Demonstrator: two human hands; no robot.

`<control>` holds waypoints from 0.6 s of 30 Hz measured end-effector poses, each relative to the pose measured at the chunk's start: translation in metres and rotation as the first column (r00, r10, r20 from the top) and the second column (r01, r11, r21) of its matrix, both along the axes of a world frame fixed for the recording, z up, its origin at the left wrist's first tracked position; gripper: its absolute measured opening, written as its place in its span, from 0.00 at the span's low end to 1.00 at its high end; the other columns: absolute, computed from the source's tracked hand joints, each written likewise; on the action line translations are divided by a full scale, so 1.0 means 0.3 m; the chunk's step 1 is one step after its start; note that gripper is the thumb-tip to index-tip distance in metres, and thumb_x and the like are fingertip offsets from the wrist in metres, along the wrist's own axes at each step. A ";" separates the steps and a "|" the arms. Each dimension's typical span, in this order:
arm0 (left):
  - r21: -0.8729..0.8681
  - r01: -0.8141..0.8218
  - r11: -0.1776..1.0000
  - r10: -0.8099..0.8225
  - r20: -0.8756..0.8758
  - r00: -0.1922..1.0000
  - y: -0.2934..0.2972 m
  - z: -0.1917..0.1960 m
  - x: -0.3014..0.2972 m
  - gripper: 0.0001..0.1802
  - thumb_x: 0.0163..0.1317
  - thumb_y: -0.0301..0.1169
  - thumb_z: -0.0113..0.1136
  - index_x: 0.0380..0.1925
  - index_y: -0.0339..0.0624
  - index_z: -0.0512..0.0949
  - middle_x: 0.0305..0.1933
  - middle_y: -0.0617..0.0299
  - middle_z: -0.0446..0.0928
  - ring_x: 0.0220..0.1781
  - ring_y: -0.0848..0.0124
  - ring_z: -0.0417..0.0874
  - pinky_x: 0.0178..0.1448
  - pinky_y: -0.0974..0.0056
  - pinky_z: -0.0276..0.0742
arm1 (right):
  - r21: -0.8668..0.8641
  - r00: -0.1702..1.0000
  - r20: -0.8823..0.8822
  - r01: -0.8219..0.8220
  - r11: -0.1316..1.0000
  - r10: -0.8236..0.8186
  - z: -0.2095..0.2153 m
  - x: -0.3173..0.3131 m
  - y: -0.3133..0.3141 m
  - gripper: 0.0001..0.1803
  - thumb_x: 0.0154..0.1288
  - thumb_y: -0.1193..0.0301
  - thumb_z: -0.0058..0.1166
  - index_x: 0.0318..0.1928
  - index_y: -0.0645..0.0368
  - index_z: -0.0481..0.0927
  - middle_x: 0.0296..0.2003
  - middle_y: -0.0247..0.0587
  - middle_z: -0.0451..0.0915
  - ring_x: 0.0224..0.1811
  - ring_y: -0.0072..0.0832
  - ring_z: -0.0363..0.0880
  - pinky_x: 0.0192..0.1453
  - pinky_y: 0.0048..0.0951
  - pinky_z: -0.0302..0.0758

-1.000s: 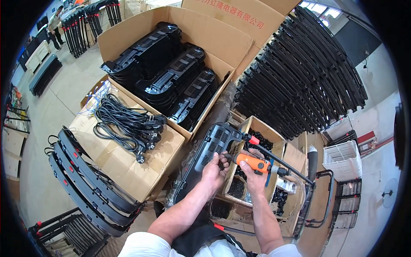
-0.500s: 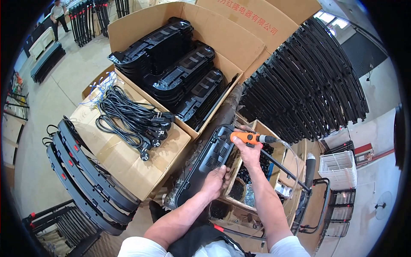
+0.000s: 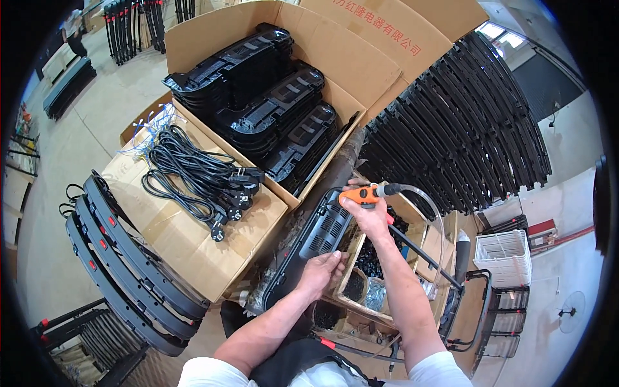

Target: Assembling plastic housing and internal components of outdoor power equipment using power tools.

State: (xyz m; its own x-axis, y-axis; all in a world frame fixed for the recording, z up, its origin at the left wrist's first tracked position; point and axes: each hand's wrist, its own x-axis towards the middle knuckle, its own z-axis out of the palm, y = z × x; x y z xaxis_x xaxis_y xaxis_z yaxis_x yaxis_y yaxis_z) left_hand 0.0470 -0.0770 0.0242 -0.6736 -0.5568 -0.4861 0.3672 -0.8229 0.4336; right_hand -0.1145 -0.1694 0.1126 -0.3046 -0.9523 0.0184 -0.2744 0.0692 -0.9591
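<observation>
My right hand [image 3: 373,222] grips an orange air screwdriver [image 3: 356,195], with a clear hose at its rear end. The driver lies over the far end of a long dark grey housing [image 3: 291,276], and its tip is hard to see. A vented grey cover [image 3: 327,229] sits on that housing. Beside the cover's near end, my left hand [image 3: 320,274] rests at the housing's right edge. Its thumb and fingers are pressed together, and whatever they hold is hidden.
To the right, a wooden parts box [image 3: 380,303] holds small black parts and bagged screws. Black power cords [image 3: 193,171] lie on a carton [image 3: 238,245] at left. An open carton [image 3: 351,84] holds stacked black covers [image 3: 284,97]. Curved grey housings [image 3: 122,258] lean at far left.
My right hand and the screwdriver have shifted slightly left and up along the housing's far end. My left hand has stayed almost where it was.
</observation>
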 end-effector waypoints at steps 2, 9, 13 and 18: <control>-0.005 -0.030 1.000 0.030 0.000 1.000 -0.002 0.012 0.003 0.14 0.80 0.39 0.57 0.51 0.42 0.84 0.29 0.72 0.77 0.26 0.81 0.72 0.31 0.74 0.70 | 0.048 1.000 -0.028 -0.008 0.999 0.010 0.025 0.015 -0.017 0.23 0.60 0.73 0.73 0.56 0.61 0.82 0.45 0.36 0.87 0.49 0.22 0.85 0.58 0.27 0.82; -0.035 -0.160 0.986 0.163 0.115 0.980 -0.012 -0.028 -0.001 0.10 0.80 0.35 0.57 0.51 0.41 0.81 0.30 0.69 0.79 0.25 0.82 0.74 0.28 0.76 0.69 | 0.072 0.989 -0.140 -0.041 0.997 0.051 0.008 0.025 -0.038 0.22 0.58 0.71 0.74 0.53 0.61 0.83 0.47 0.38 0.88 0.49 0.24 0.85 0.61 0.30 0.81; 0.115 -0.301 0.947 0.303 -0.006 0.953 -0.022 -0.012 -0.001 0.11 0.81 0.33 0.55 0.53 0.40 0.81 0.38 0.65 0.83 0.30 0.78 0.77 0.31 0.74 0.72 | 0.069 0.991 -0.125 -0.036 0.997 0.045 -0.021 0.001 -0.036 0.22 0.59 0.71 0.74 0.53 0.61 0.83 0.48 0.39 0.88 0.50 0.24 0.85 0.61 0.30 0.81; 0.220 -0.243 0.945 0.262 -0.062 0.963 -0.041 -0.029 0.016 0.12 0.81 0.34 0.55 0.52 0.38 0.82 0.40 0.63 0.84 0.32 0.75 0.78 0.37 0.70 0.76 | 0.021 1.000 -0.004 -0.031 0.999 0.031 0.022 0.009 0.003 0.28 0.60 0.72 0.74 0.59 0.62 0.80 0.51 0.44 0.87 0.54 0.28 0.85 0.63 0.32 0.81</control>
